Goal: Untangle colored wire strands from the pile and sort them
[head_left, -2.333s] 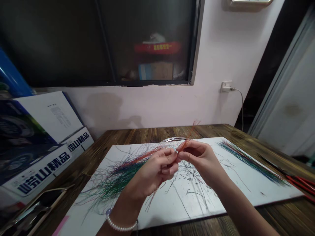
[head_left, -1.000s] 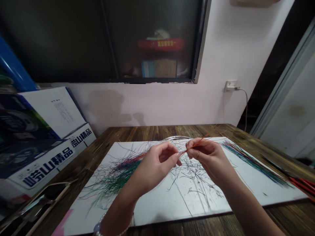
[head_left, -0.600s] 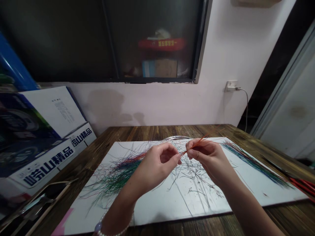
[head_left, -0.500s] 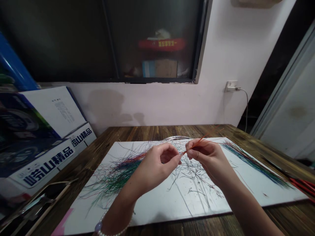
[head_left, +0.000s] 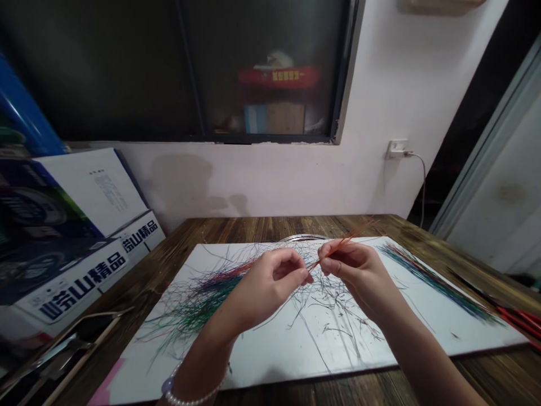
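Thin orange wires (head_left: 338, 246) run between my two hands over a white board (head_left: 270, 361). My right hand (head_left: 354, 264) pinches them, with their loose ends fanning out up and to the right. At their lower left end, the fingertips of my left hand (head_left: 282, 277) are closed on the wires. A tangled pile of green, blue and red wires (head_left: 203, 299) lies on the board's left part, partly behind my left forearm. Dark wire scraps (head_left: 338, 313) are scattered below my hands. A straighter bundle of coloured wires (head_left: 439, 282) lies along the right side.
The board rests on a dark wooden table (head_left: 236, 228). Red-handled tools (head_left: 522, 318) lie at the right edge. A metal ring (head_left: 302, 237) is behind the board. Printed boxes (head_left: 84, 276) stand at left, near a tray with metal tools (head_left: 59, 361).
The fingers of my left hand have shifted slightly at the wires' lower end. My right hand and the things on the board look almost the same.
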Demonstrator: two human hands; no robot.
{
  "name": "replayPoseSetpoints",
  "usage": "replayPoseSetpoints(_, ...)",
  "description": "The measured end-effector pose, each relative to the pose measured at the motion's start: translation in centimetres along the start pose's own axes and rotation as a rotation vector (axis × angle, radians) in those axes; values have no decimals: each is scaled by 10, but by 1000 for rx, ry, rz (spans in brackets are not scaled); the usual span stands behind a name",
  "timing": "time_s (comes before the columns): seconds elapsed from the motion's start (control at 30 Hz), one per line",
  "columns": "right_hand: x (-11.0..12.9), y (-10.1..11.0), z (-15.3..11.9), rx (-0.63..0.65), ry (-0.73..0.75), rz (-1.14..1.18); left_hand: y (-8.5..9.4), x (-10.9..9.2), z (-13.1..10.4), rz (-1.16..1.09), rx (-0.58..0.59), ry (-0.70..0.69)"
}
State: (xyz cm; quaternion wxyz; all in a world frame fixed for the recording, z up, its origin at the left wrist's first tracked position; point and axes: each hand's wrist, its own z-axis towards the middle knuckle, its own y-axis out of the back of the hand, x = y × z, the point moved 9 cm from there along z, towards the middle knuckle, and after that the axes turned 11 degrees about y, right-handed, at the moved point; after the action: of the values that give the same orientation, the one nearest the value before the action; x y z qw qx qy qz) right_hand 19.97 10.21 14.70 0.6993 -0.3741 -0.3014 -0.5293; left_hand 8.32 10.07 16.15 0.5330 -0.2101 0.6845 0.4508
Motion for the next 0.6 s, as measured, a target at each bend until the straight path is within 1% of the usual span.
replayPoseSetpoints(0.1, 0, 1, 0, -13, -9, 1, 0, 0, -2, 32, -5, -4)
replayPoseSetpoints(0.33, 0, 4, 0, -37, -3, 1, 3, 8, -2, 67, 6, 33)
replayPoseSetpoints(0.6, 0, 6, -1, -48, 5, -3, 6, 6, -2, 117, 34, 53)
